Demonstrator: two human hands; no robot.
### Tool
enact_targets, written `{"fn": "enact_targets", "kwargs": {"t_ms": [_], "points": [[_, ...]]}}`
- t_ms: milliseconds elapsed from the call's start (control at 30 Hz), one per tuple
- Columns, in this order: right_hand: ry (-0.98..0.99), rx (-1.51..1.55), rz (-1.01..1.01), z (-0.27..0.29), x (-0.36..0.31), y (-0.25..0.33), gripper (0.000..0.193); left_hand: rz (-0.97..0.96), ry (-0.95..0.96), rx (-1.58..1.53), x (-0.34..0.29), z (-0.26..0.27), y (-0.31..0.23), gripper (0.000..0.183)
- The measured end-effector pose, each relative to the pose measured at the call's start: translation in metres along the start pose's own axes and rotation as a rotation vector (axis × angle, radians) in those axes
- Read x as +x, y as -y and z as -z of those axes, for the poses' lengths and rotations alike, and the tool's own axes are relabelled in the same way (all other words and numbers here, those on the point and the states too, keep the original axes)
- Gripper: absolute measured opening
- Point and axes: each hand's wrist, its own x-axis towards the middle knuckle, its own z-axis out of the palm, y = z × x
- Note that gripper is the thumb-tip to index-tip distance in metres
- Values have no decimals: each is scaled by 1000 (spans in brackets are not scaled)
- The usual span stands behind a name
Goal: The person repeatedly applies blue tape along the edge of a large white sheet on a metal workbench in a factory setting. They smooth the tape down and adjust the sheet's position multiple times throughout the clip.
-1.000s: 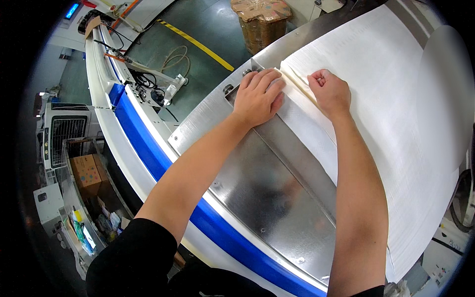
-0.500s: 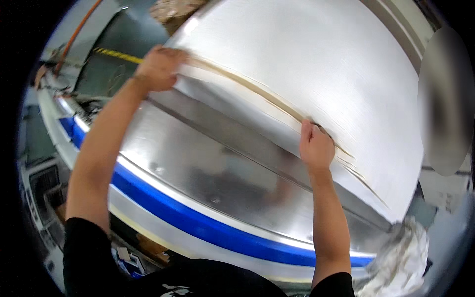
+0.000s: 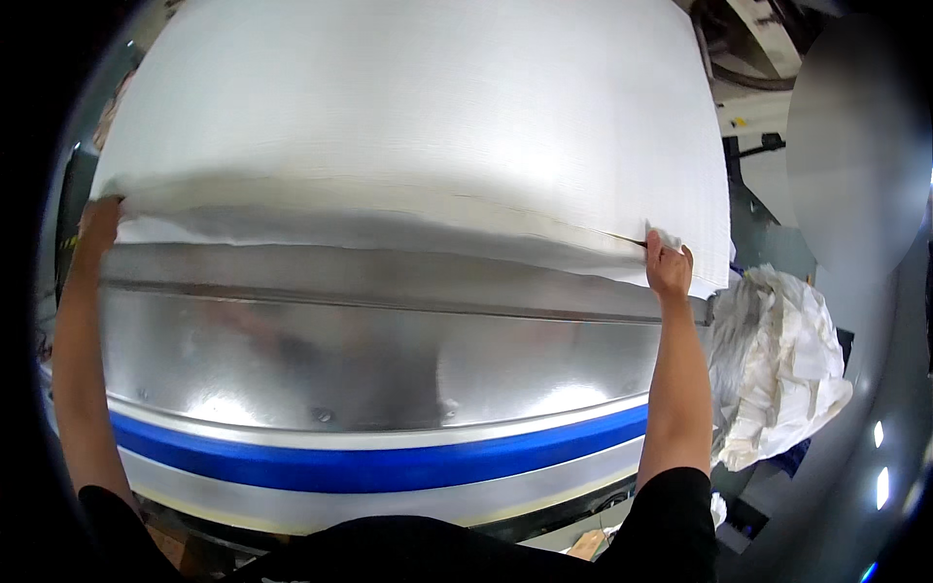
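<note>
One broad white sheet (image 3: 418, 107) lies in front of you, filling the far side of the table (image 3: 369, 360), its far end cut off by the top of the view. Its near edge rises a little between your hands, with a shaded fold running below it; how many layers it has is hard to make out.

Your left hand (image 3: 100, 225) is closed on the left end of that edge, its fingertips dark and partly hidden at the corner. Your right hand (image 3: 671, 267) grasps the edge near its right end, thumb pressed on top and the other fingers curled, their tips out of sight.

Nearer you, the table is bare, shiny metal, with a long seam across it, a few screw heads and blurred reflections. A blue band (image 3: 369, 469) curves along its near side between pale strips; your right forearm hides its right end. Your black sleeves (image 3: 671, 520) cover some of what lies below.

Just right of the table, a crumpled white bundle (image 3: 777, 360) bulges over the greenish-grey floor (image 3: 792, 243). Machine parts (image 3: 768, 39) stand at the far right, and beside them a smooth grey blur (image 3: 860, 146) blots out what lies there.
</note>
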Motion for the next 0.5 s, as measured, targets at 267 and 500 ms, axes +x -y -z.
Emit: {"fn": "enact_targets", "kwargs": {"t_ms": [267, 500], "points": [[351, -214, -88, -27, 17, -181, 36, 133, -34, -2, 13, -77, 39, 23], [422, -188, -315, -57, 24, -171, 39, 58, -42, 21, -16, -72, 100, 29]]}}
